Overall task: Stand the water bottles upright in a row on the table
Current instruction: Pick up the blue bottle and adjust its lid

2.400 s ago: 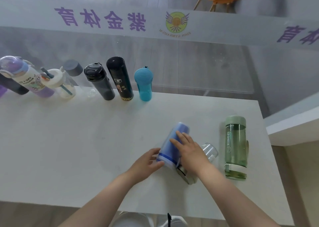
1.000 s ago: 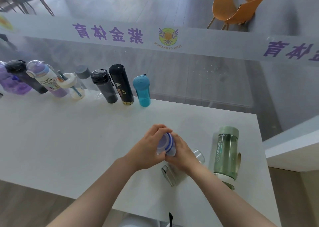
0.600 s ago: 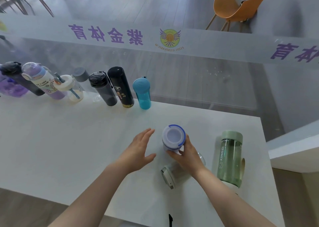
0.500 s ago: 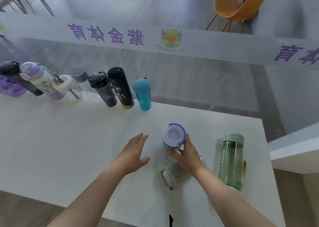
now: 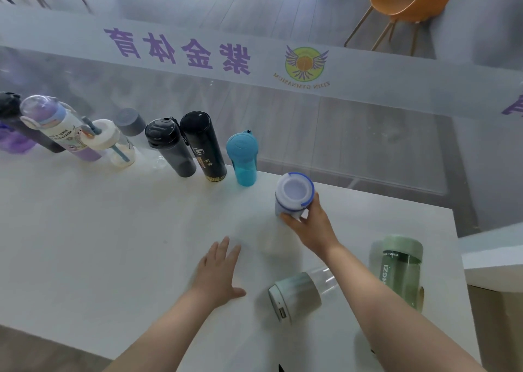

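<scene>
**Holding the lilac bottle upright near the row's right end**

Spanning most of my view is the white table (image 5: 85, 244), with a glass partition (image 5: 339, 134) carrying purple lettering behind its far edge. An orange chair (image 5: 410, 1) stands beyond the glass.

Along the far edge I see the upright row: a purple-and-white printed bottle (image 5: 60, 128), a clear straw cup with a white lid (image 5: 113, 145), a grey-capped clear bottle (image 5: 130, 122), a dark grey flip-top bottle (image 5: 169, 148), a black flask (image 5: 203, 148) and a turquoise bottle (image 5: 243, 159). More dark and purple bottles at the far left are cut off by the frame.

Near the right edge lies a green bottle (image 5: 400, 269) on its side. Beside it, partly under my right forearm, a clear bottle with a pale green cap (image 5: 297, 292) also lies flat.

My right hand (image 5: 311, 230) has its fingers closed around the lower body of the lilac bottle with a blue-ringed top (image 5: 294, 194), held upright, to the right of the turquoise bottle and apart from it. I cannot tell whether its base touches the table.

My left hand (image 5: 218, 272) is spread, palm down, grasping nothing, low over the table.
</scene>
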A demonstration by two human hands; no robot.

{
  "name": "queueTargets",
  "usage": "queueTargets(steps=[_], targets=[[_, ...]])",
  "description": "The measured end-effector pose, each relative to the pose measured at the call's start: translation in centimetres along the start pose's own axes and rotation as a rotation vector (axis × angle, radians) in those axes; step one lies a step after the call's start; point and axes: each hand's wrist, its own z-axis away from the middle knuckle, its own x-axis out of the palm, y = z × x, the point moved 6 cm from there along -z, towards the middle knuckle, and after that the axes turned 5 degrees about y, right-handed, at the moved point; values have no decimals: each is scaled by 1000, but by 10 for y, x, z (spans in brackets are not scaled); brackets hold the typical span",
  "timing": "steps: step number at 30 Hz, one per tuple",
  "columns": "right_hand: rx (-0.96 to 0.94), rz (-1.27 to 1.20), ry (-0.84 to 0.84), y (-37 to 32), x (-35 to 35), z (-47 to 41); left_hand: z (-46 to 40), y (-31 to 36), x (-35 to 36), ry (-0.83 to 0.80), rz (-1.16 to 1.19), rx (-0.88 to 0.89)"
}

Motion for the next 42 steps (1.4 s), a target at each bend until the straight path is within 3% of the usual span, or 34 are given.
queueTargets(steps=[15,42], targets=[[-3,83,42,-16,5,-75,-1,2,5,32,-80,10],[49,109,15,-11,6,-79,2,0,5,20,-19,6]])
